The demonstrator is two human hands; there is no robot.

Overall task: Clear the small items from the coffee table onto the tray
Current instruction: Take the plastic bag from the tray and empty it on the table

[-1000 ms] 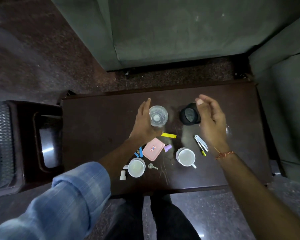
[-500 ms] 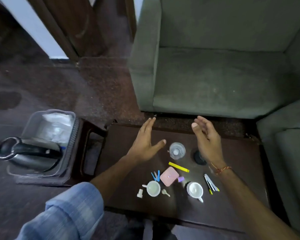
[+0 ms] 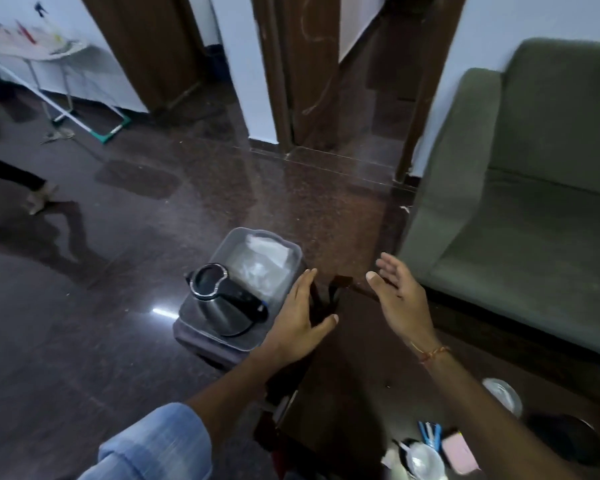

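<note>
The dark coffee table (image 3: pixel 354 368) runs from the centre toward five o'clock. At its five o'clock end lie a clear glass (image 3: pixel 503 393), a black round item (image 3: pixel 565 436), blue clips (image 3: pixel 430 434), a pink case (image 3: pixel 459 452) and a white cup (image 3: pixel 424 462). At ten o'clock, on the dark floor (image 3: pixel 84 323), stands a low stand bearing a clear tray (image 3: pixel 222 332).

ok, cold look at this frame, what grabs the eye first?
Two open hands, left and right, held up empty at centre over the dark table's far end. Just left of them a shiny kettle sits in a clear tray on the floor side. The small items, a pink case and a cup among them, crowd the bottom right corner, blurred.
</note>
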